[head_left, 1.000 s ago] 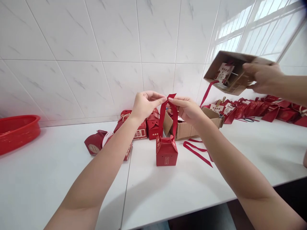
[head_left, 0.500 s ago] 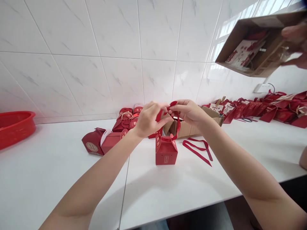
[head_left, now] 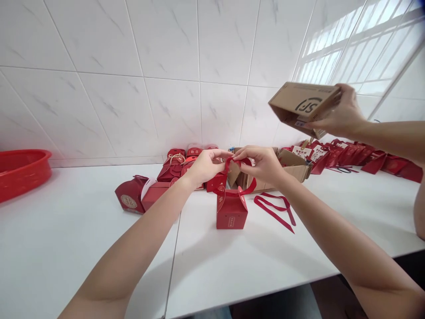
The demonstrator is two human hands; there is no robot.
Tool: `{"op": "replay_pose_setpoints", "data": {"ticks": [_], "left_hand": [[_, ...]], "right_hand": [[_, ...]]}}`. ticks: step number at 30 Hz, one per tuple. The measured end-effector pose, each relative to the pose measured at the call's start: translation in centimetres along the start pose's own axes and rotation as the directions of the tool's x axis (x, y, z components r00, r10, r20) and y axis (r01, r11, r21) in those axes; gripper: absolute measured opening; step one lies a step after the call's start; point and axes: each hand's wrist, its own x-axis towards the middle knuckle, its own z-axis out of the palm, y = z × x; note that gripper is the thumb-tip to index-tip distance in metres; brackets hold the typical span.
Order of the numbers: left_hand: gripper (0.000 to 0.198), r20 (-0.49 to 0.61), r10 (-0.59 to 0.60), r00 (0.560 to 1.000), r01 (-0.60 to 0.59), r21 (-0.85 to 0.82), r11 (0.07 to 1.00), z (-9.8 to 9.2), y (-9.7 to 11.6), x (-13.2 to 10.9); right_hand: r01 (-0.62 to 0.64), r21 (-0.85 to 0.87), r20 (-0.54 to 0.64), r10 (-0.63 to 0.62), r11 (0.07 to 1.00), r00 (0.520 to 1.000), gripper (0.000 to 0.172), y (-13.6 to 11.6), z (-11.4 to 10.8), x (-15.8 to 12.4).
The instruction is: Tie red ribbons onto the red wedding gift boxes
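A small red gift box (head_left: 231,213) stands upright on the white table in front of me. A red ribbon (head_left: 253,186) runs through its top flaps and loops up to my hands. My left hand (head_left: 210,166) pinches the ribbon above the box. Close beside it, my right hand (head_left: 260,163) also has its fingers closed on the ribbon. The fingertips of both hands nearly meet, and the ribbon between them is partly hidden. Right of the box lies a loose dark red ribbon (head_left: 274,212), folded over itself.
Behind my hands sits an open cardboard box (head_left: 295,165). Red gift boxes (head_left: 155,194) cluster to the left, near a red plastic basket (head_left: 25,173). At right, a co-worker's hand (head_left: 347,113) holds up a small carton (head_left: 303,104). Red bags (head_left: 352,157) line the wall.
The co-worker's carton has swung left and down, tipping its open side downward. My hands have lowered slightly, and the ribbon now makes a wider loop on the right.
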Motion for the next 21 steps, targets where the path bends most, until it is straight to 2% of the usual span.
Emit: {"op": "replay_pose_setpoints", "data": {"ticks": [3, 8, 10, 12, 14, 17, 19, 21], "left_hand": [[0.019, -0.041, 0.041, 0.998, -0.040, 0.040, 0.998, 0.1, 0.0, 0.0], [0.019, -0.071, 0.127, 0.989, -0.122, 0.071, 0.990, 0.2, 0.2, 0.0], [0.014, -0.113, 0.206, 0.972, -0.186, 0.165, 0.969, 0.1, 0.3, -0.1], [0.012, -0.165, 0.311, 0.936, -0.245, 0.330, 0.912, 0.0, 0.6, -0.1], [0.012, -0.186, 0.416, 0.890, -0.285, 0.484, 0.827, -0.2, 0.7, -0.2], [0.011, -0.179, 0.514, 0.839, -0.329, 0.586, 0.741, -0.9, 0.8, -0.5], [0.011, -0.173, 0.533, 0.828, -0.325, 0.626, 0.709, -1.7, 0.5, -0.9], [0.012, -0.162, 0.515, 0.842, -0.287, 0.673, 0.681, -2.6, 0.0, -1.5]], "right_hand": [[0.019, 0.019, -0.006, -0.019, 1.000, 1.000, 0.020, 0.1, 0.3, -0.2], [-0.051, 0.120, -0.030, 0.055, 0.991, 0.998, 0.009, 0.1, 0.6, -0.6], [-0.095, 0.212, -0.038, 0.105, 0.973, 0.994, 0.005, 0.1, 0.6, -0.8], [-0.151, 0.316, -0.044, 0.173, 0.937, 0.984, 0.008, 0.2, 0.7, -0.9], [-0.215, 0.400, -0.067, 0.262, 0.891, 0.963, 0.012, 0.3, 0.6, -1.2], [-0.290, 0.482, -0.109, 0.385, 0.827, 0.917, 0.015, 0.9, 0.3, -2.2], [-0.328, 0.522, -0.121, 0.448, 0.787, 0.886, 0.016, 1.4, -0.1, -3.4], [-0.381, 0.544, -0.112, 0.514, 0.748, 0.850, 0.017, 2.0, -0.6, -5.0]]}}
